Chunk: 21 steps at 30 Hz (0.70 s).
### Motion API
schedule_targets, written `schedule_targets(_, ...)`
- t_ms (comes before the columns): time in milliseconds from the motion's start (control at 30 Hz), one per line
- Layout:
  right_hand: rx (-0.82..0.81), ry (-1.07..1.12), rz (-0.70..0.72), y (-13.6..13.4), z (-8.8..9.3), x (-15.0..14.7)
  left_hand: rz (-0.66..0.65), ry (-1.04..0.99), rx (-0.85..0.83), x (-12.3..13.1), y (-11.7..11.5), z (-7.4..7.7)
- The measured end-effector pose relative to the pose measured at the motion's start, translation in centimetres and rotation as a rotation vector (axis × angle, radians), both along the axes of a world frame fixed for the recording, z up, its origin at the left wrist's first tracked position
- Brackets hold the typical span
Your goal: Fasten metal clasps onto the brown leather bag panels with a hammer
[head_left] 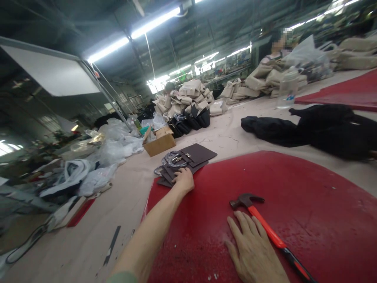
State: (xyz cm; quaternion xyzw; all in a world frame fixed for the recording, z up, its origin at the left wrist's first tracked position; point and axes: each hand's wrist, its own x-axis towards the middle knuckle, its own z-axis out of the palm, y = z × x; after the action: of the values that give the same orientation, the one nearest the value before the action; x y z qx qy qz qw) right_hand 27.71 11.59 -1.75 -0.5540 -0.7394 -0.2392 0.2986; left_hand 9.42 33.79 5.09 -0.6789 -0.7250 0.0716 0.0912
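Observation:
A stack of dark brown bag panels (198, 153) with wrapped handles (170, 158) and small metal clasps lies at the far left edge of the red mat (288, 177). My left hand (185, 180) reaches out to this stack, its fingers curled on the nearest panel; the thumb side is partly hidden. Flat on the mat rests my right hand (250, 245), fingers spread and holding nothing. Just right of it lies a claw hammer (266, 228) with an orange and black handle, its head beyond my fingertips.
Behind the panels stand a cardboard box (160, 144) and black bags (196, 118), backed by heaped beige bags (188, 96). Black cloth (332, 127) and a clear bottle (287, 88) are at right. Plastic wrapping (113, 137) covers the left side. A person (273, 55) is at the back.

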Motion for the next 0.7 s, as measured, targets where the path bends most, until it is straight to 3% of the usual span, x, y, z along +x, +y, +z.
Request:
schedule_targets(200,0.049,0.014,0.019,0.3,-0.8,0.2,0.018,0.154,0.054,1.1,-0.1,-0.2)
schedule_targets(333,0.022,0.057,0.006,0.3,-1.0,0.1,-0.081,0.216,0.058,0.0,-1.6,0.4)
schedule_targets(467,-0.047,0.090,-0.020,0.1,-1.1,-0.3,-0.204,0.268,0.051,-2.6,-5.2,0.4)
schedule_targets(700,-0.177,0.157,-0.024,-0.4,0.1,-0.4,-0.337,0.287,0.023,-5.9,-12.6,-1.5)
